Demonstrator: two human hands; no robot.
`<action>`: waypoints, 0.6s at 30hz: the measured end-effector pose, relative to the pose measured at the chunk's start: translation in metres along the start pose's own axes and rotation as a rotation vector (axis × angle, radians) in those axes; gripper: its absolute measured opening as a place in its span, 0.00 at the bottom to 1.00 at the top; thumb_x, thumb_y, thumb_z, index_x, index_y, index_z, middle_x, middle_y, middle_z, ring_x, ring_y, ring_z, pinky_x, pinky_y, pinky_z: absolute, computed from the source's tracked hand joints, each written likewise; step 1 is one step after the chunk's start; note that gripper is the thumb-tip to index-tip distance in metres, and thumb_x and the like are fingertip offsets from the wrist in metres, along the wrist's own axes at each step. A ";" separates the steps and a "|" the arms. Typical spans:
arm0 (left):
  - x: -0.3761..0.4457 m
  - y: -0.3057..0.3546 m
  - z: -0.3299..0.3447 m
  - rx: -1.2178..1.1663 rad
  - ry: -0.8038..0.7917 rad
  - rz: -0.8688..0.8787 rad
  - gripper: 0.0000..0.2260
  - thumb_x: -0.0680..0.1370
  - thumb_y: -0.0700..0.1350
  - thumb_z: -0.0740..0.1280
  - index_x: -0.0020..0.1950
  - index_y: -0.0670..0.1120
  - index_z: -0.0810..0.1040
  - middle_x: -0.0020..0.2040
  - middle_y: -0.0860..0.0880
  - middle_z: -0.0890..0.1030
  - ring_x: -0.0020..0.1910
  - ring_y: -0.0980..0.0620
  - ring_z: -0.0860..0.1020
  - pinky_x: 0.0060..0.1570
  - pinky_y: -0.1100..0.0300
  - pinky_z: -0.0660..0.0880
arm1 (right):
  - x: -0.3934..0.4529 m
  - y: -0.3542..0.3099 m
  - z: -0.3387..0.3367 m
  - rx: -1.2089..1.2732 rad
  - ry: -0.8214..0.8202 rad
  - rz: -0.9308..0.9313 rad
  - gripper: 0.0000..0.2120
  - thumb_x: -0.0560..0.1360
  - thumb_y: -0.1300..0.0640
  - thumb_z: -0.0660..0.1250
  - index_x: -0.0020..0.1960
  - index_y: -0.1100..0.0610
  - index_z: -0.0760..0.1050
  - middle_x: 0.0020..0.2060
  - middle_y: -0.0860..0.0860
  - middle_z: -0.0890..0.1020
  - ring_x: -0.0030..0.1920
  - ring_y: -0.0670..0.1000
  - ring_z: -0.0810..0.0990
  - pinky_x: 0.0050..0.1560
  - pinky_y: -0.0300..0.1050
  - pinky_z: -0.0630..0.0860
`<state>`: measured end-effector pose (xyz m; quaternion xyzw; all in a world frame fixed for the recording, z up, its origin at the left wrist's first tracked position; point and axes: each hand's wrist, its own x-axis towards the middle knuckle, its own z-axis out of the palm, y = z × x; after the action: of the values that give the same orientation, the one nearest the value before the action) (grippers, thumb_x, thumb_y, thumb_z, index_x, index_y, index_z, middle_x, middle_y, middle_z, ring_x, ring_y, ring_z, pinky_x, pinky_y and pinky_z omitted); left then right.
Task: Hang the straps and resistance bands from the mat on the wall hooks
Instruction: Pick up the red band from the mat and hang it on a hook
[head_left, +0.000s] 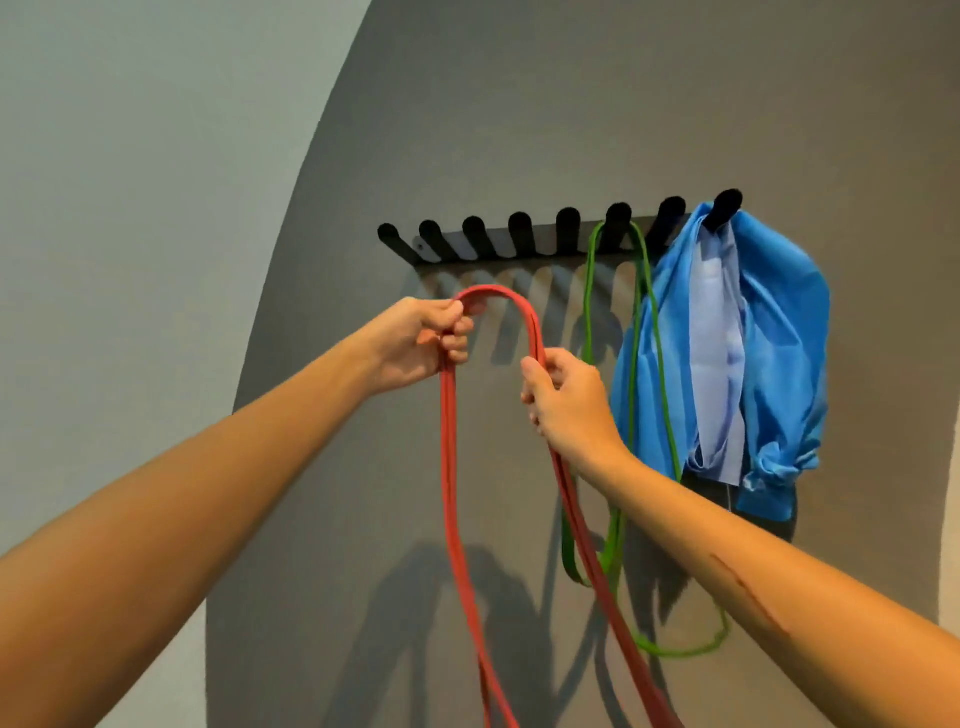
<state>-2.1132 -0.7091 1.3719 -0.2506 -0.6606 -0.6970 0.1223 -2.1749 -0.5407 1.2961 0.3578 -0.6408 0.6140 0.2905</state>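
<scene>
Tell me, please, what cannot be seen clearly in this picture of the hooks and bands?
- Red band: its lower end is cut off by the bottom edge of the head view.
- Green band: partly hidden behind the right hand and forearm.
- Blue fabric: covers part of the hook rail.
- The mat: out of view.

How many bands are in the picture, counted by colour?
Red band, held by left hand and right hand: 1
Green band, on a hook: 1
Blue band, on a hook: 1
Total: 3
</scene>
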 end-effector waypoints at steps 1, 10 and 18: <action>0.016 0.007 0.000 -0.010 0.041 0.048 0.05 0.82 0.38 0.53 0.53 0.40 0.68 0.31 0.51 0.71 0.25 0.57 0.66 0.28 0.65 0.68 | 0.021 -0.004 0.007 -0.004 0.021 -0.039 0.10 0.80 0.54 0.62 0.42 0.57 0.74 0.29 0.50 0.77 0.27 0.48 0.73 0.29 0.46 0.70; 0.114 0.040 -0.014 0.501 0.580 0.303 0.14 0.84 0.42 0.52 0.47 0.40 0.75 0.32 0.46 0.73 0.24 0.52 0.70 0.27 0.60 0.70 | 0.154 -0.018 0.060 0.128 0.085 -0.114 0.13 0.78 0.49 0.59 0.38 0.55 0.70 0.33 0.53 0.77 0.36 0.54 0.74 0.38 0.52 0.72; 0.141 0.010 -0.034 0.578 0.722 0.358 0.14 0.83 0.43 0.53 0.46 0.40 0.76 0.31 0.46 0.72 0.26 0.52 0.69 0.27 0.60 0.68 | 0.185 0.006 0.063 0.192 0.110 -0.103 0.14 0.80 0.51 0.58 0.38 0.55 0.69 0.33 0.53 0.75 0.34 0.52 0.73 0.37 0.53 0.75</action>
<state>-2.2336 -0.7206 1.4526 -0.0585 -0.6888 -0.4957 0.5258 -2.2820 -0.6221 1.4386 0.3822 -0.5430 0.6756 0.3206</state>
